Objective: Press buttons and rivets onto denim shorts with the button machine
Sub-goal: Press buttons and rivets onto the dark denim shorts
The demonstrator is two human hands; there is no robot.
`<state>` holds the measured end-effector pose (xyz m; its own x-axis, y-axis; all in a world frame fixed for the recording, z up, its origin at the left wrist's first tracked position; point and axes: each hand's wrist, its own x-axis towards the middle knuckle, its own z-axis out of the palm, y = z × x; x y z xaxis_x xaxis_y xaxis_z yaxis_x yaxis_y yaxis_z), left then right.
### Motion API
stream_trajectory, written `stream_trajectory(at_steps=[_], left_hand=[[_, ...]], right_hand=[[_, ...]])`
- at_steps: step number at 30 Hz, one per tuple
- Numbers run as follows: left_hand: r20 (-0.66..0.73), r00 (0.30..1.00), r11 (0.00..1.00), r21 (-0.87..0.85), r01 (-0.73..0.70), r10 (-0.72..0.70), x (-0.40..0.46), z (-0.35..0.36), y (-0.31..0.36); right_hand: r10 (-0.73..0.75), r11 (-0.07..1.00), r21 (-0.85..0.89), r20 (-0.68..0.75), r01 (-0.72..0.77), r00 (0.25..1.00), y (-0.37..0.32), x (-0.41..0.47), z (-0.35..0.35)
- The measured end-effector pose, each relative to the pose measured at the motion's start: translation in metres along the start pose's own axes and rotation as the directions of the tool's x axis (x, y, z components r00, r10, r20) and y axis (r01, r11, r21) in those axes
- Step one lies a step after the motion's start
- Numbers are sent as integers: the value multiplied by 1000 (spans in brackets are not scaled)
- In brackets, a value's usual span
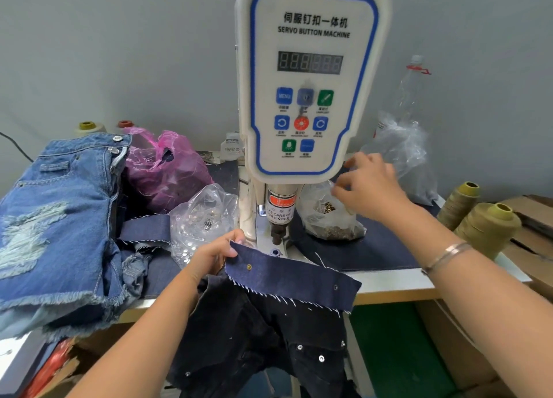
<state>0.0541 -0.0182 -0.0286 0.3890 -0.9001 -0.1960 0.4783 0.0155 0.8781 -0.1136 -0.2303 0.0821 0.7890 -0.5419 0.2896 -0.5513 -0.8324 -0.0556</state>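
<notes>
Two hands: both bare, one on each side of the button machine (pixel 308 80).
Left hand (pixel 214 255): fingers curled and thumb on top, pinching the left end of the dark denim strip (pixel 290 275) just beside the press head (pixel 278 215).
Right hand (pixel 369 185): raised over the clear bag of brass rivets (pixel 327 213), fingers loosely spread and bent; blurred, so I cannot tell whether it touches the bag or holds anything.
Dark denim strip: lies across the table edge (pixel 398 290) in front of the machine, frayed white threads along its lower edge, one brass rivet (pixel 248 266) near the left end, one silver stud (pixel 335 287) near the right end.
Dark shorts (pixel 263 346): hang below the strip, off the table edge, with several silver studs showing.
Lower die (pixel 275 251): bare, just above the strip's upper edge.
Blue shorts (pixel 57 218): stacked at the left of the table, ripped and frayed.
Bag of silver buttons (pixel 203 218): clear, between the blue shorts and the machine.
Pink bag (pixel 167 170): behind the button bag.
Thread cones (pixel 475 215): olive, at the right.
Bracelet (pixel 446 255): on the right wrist.
</notes>
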Motion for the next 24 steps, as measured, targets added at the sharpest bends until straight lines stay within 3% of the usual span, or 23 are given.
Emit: stream_trajectory(at_steps=[3,7,10,14,24], left_hand=[[10,1000,999,-33,16,-15,2,0,0],[21,1000,1000,-10,10,-10,1,0,-1],[28,1000,1000,14,1,-2,3,-1,-1],[33,999,1000,3,11,-12,5,-3,-2],[31,999,999,34,12,-13,7,-5,-2]], right_hand=[[-41,913,-383,264,143,964,-13,20,21],[130,813,-566,406,138,904,-13,39,56],[184,806,-587,365,73,913,-11,42,74],[108,813,-580,233,49,967,-11,38,88],[96,854,-519,208,27,973,-10,32,83]])
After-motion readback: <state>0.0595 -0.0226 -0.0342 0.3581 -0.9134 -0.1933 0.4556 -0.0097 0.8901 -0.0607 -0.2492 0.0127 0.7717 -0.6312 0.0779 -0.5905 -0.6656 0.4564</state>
